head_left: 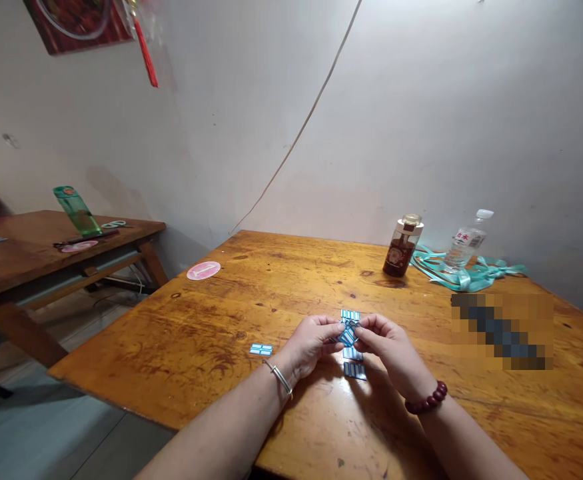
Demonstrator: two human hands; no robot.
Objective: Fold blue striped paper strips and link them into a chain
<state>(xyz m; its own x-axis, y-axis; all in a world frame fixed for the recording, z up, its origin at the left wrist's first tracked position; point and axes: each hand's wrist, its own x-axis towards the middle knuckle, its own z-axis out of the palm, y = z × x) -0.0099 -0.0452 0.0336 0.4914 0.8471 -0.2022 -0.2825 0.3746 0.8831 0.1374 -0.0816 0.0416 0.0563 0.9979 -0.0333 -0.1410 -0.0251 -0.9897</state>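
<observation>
Between my two hands is a small blue-and-white card-like piece, tilted above the table. My left hand pinches its left side, a silver bangle on the wrist. On the other side my right hand grips it between thumb and fingers; a dark red bead bracelet circles that wrist. Similar blue-and-white pieces lie in a column under and around my hands, one at the far end and one nearest me. Another such piece rests left of my left hand. My fingers partly hide the held piece.
The wooden table carries a round pink sticker, a brown drink bottle, a clear water bottle and turquoise ribbon. A blurred-out dark object lies right. Another table with a green bottle stands left.
</observation>
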